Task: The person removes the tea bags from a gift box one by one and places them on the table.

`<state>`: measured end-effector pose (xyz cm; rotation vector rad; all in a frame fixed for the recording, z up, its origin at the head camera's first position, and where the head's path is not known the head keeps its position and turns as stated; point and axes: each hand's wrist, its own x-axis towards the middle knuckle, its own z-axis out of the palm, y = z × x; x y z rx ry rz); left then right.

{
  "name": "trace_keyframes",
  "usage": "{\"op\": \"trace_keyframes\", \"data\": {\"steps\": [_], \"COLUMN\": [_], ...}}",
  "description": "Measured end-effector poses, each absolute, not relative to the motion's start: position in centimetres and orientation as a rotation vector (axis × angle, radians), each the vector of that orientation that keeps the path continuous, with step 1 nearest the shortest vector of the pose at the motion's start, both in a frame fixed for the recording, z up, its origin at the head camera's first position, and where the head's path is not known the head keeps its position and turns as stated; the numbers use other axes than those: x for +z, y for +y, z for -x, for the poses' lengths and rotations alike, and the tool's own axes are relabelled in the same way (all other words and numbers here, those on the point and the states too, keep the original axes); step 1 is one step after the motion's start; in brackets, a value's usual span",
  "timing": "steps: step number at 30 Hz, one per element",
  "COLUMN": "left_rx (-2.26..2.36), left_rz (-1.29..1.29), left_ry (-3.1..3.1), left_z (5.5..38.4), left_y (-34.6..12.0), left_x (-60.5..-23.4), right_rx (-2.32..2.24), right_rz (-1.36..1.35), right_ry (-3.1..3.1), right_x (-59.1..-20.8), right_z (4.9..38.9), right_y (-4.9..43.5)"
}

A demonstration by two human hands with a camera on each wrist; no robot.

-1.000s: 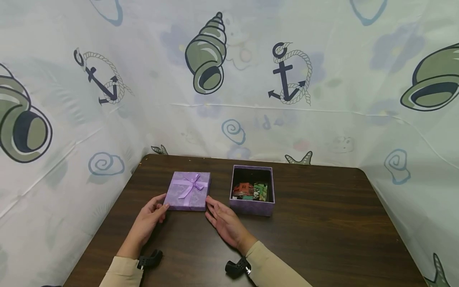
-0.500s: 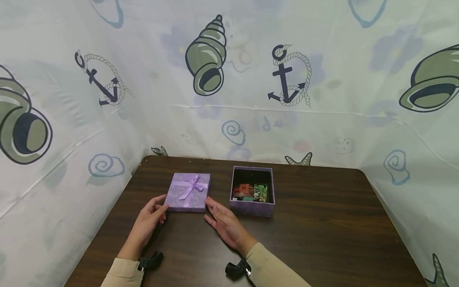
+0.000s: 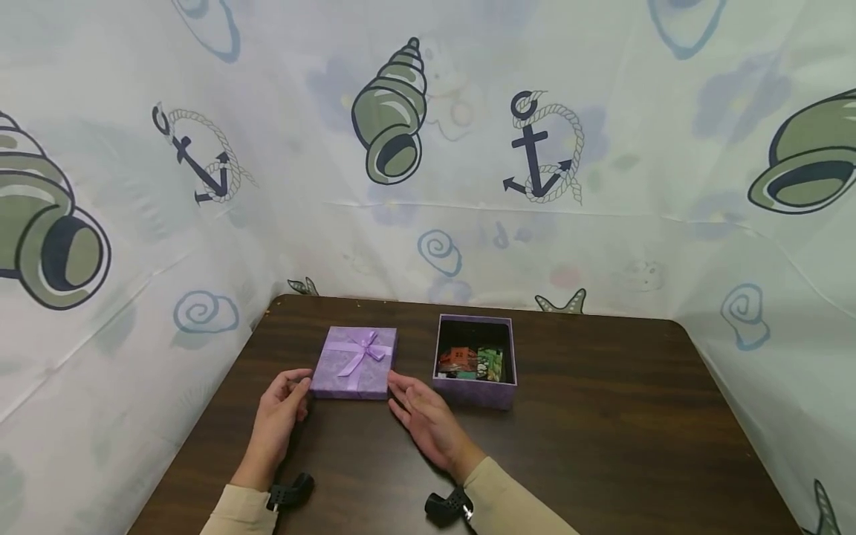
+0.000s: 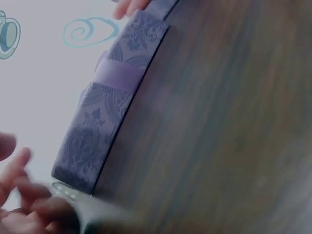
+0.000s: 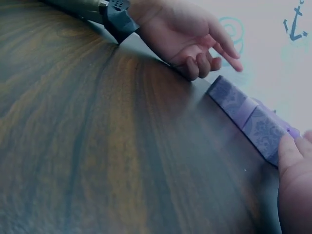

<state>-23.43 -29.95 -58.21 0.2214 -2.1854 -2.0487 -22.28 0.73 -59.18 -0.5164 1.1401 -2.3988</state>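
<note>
In the head view a flat purple gift-box lid [image 3: 334,380] with a ribbon bow lies top-up on the dark wooden table. My left hand [image 3: 276,420] is beside its left edge, index finger extended and the other fingers loosely bent. The right wrist view shows a small gap between that left hand [image 5: 187,44] and the lid [image 5: 229,100]. On the lid's other side, my right hand [image 3: 431,429] has its fingers fairly straight, fingertips right at the right edge. The left wrist view shows the lid's patterned front side [image 4: 92,131] and ribbon band.
Right of the lid stands the open purple box [image 3: 473,394]. Inside it are a red-brown printed piece [image 3: 458,358] and a green printed piece [image 3: 490,362]. A patterned cloth [image 3: 461,245] hangs along the table's back and sides. Each wrist wears a black camera band [image 3: 290,492].
My left fingers have drawn slightly away from the lid's left edge. My right hand stays at the right edge. The whole head view has shifted a little; lid and box keep their places.
</note>
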Motion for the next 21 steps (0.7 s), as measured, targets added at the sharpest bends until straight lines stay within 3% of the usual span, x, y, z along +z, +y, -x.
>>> {"op": "trace_keyframes", "data": {"steps": [8,21], "left_rx": [-1.977,-1.8], "left_rz": [-0.279,-0.005], "left_ry": [-1.868,-1.92], "left_z": [22.6,21.8], "left_y": [-29.3,-25.4], "left_x": [-57.1,-53.0], "right_rx": [-2.413,-2.302], "right_rz": [0.536,0.97], "right_ry": [1.091,1.028], "right_x": [-57.9,-53.7], "right_z": [22.2,23.2], "right_y": [1.1,5.6]}}
